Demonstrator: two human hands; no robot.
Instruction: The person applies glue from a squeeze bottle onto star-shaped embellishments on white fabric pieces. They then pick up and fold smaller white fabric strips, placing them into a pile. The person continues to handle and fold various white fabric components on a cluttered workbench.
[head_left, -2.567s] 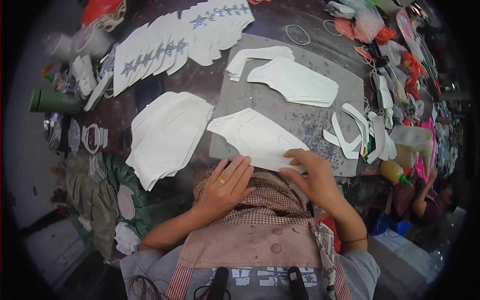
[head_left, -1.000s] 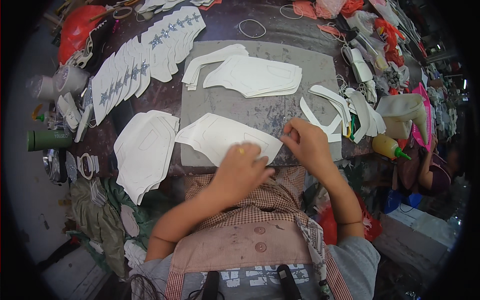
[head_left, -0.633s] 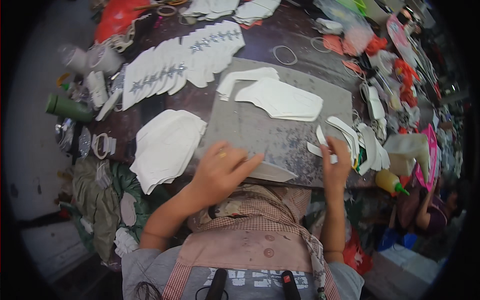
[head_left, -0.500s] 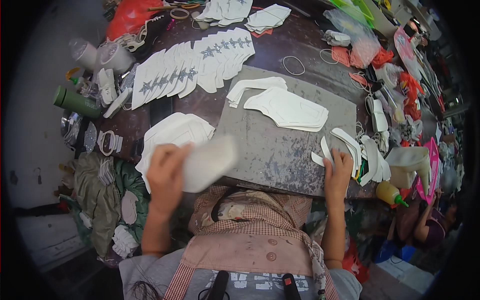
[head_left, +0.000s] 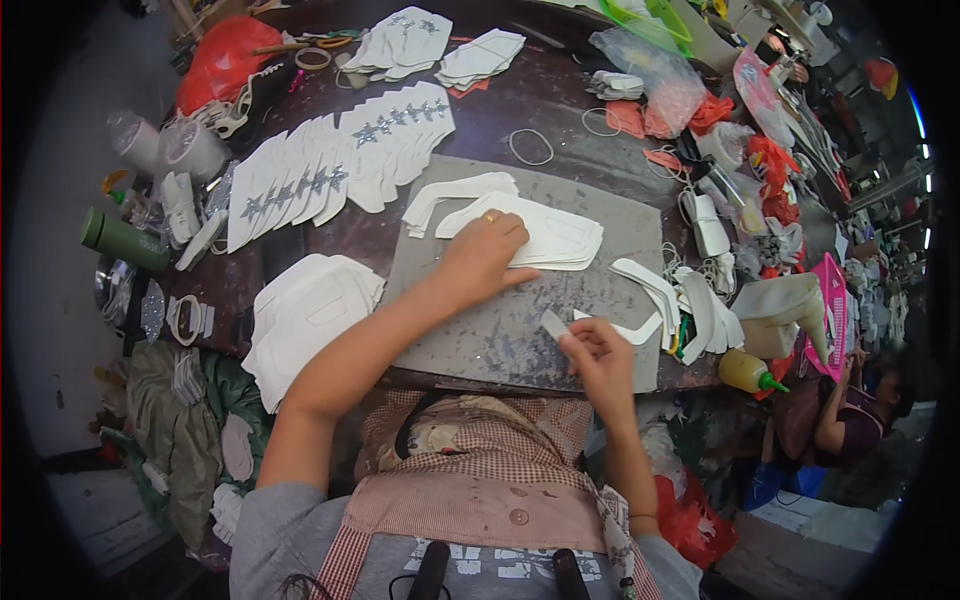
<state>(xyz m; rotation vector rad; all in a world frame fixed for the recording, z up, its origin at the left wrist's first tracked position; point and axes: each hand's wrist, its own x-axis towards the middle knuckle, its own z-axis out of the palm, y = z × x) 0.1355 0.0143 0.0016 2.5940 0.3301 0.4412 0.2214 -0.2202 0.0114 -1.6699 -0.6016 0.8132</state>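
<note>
My left hand (head_left: pixel 487 255) reaches across to a stack of white flat shoe-upper pieces (head_left: pixel 565 238) on the grey board (head_left: pixel 470 345). Its fingers curl over the stack's left part, with the thumb along the lower edge; the fingertips are partly hidden. Near the board's front right, my right hand (head_left: pixel 602 365) pinches a small white strip (head_left: pixel 552 324) between thumb and fingers. Just beyond that hand lies a bent white strip (head_left: pixel 640 328). Curved white strips (head_left: pixel 455 193) rest behind the stack. Another pile of white pieces (head_left: pixel 310 315) sits left of the board, beside my left forearm.
Star-decorated white pieces (head_left: pixel 400 130) fan out at the back left. A green bottle (head_left: pixel 125 238) stands at the left edge. On the right are more curved strips (head_left: pixel 708 312), a beige container (head_left: pixel 775 312) and a yellow squeeze bottle (head_left: pixel 748 370). Another person (head_left: pixel 845 425) is at far right.
My left hand has moved from the left pile to the stack on the board; the white piece it held is gone from it. My right hand has drawn nearer, lifting a small strip.
</note>
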